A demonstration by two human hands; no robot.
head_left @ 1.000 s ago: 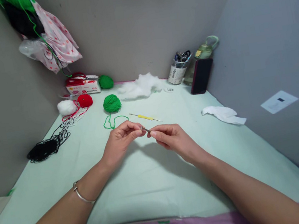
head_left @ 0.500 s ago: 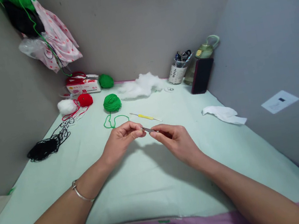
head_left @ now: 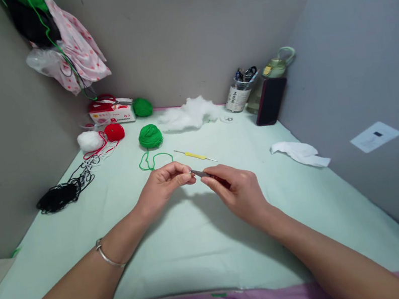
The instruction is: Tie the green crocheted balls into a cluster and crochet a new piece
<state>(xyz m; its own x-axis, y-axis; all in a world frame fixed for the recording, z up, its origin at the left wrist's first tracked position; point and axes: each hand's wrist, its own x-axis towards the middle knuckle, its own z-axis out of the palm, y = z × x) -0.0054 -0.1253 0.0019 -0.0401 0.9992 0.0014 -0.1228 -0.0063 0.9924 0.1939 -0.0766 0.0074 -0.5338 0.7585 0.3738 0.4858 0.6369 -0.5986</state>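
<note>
My left hand (head_left: pixel 165 183) and my right hand (head_left: pixel 235 189) meet above the middle of the pale green table (head_left: pixel 184 244). The right hand's fingers pinch a thin dark metal tool (head_left: pixel 199 173) that points left. The left hand's fingertips are pinched together at the tool's tip, on something too small to make out. Just beyond the hands lie a yellow-handled crochet hook (head_left: pixel 195 155) and a loose loop of green yarn (head_left: pixel 152 160) that leads to a green yarn ball (head_left: pixel 150 136).
Black yarn (head_left: pixel 59 193) lies tangled at the left. White (head_left: pixel 89 141), red (head_left: pixel 114 132) and second green (head_left: pixel 142 107) yarn balls and a box (head_left: pixel 111 113) sit at the back left. White stuffing (head_left: pixel 189 113), a jar (head_left: pixel 238 94), a bottle (head_left: pixel 273 73), a phone (head_left: pixel 270 102) and a cloth (head_left: pixel 297 152) are at the right.
My right hand has drawn back slightly to the right, so more of the dark tool shows between the hands. The left hand has barely moved.
</note>
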